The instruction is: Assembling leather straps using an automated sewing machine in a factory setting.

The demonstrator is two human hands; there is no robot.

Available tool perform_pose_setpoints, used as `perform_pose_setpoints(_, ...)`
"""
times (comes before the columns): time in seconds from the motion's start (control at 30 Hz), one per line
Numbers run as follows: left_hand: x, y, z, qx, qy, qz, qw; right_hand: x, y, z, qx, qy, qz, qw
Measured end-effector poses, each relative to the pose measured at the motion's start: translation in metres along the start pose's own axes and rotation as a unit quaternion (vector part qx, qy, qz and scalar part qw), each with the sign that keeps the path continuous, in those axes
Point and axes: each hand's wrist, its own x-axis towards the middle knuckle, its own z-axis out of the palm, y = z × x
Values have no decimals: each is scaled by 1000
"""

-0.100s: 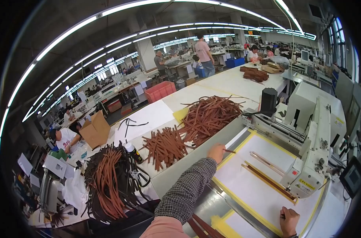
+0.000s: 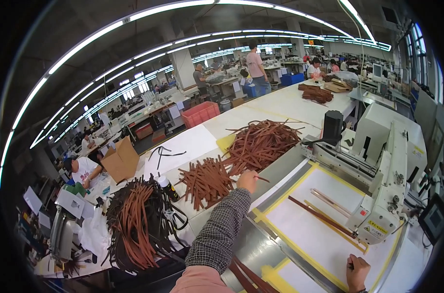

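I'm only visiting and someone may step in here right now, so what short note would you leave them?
Left hand: reaching out to the brown strap heaps, fingers pinching one thin strap.
Right hand: resting low on the white work bed, seemingly holding nothing.
Straps: big loose heap, smaller stack, a bundle at far left.
Done: two straps lie under the sewing machine.
Left: both heaps still full.

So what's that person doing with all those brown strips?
A person sits at a white industrial sewing machine. Their left hand reaches out to a pile of short brown leather strips and pinches one thin strip. Their right hand rests on the white work panel with yellow tape edges, where a long dark brown strap lies under the machine. A bigger heap of brown straps sits behind.
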Motion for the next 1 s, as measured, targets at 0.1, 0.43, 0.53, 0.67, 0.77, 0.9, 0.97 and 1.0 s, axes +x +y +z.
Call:
perform_pose_setpoints(0.1,-12,-30,-29,27,-4,5,1000,3,-3,-5,51,77,-9,996)
perform_pose_setpoints(0.43,-126,117,-103,-97,-219,405,882,23,-62,-38,544,-114,267,787)
perform_pose_setpoints(0.53,-166,155,-96,-114,-249,485,830,48,-110,-65,630,-74,322,703)
perform_pose_setpoints(0.67,-202,179,-71,-130,-255,546,787,49,-140,-52,687,-68,336,641)
perform_pose_setpoints(0.77,-210,182,-49,-174,-169,593,768,34,-145,-44,699,-181,346,599)
perform_pose_setpoints(0.9,-212,173,-42,-158,-177,594,769,21,-138,-44,735,-197,399,512)
perform_pose_setpoints(0.97,-214,168,-44,-182,-146,580,781,14,-132,-38,736,-212,391,510)
perform_pose_setpoints(1.0,-213,166,-44,-183,-145,578,782,12,-131,-37,738,-225,382,508)
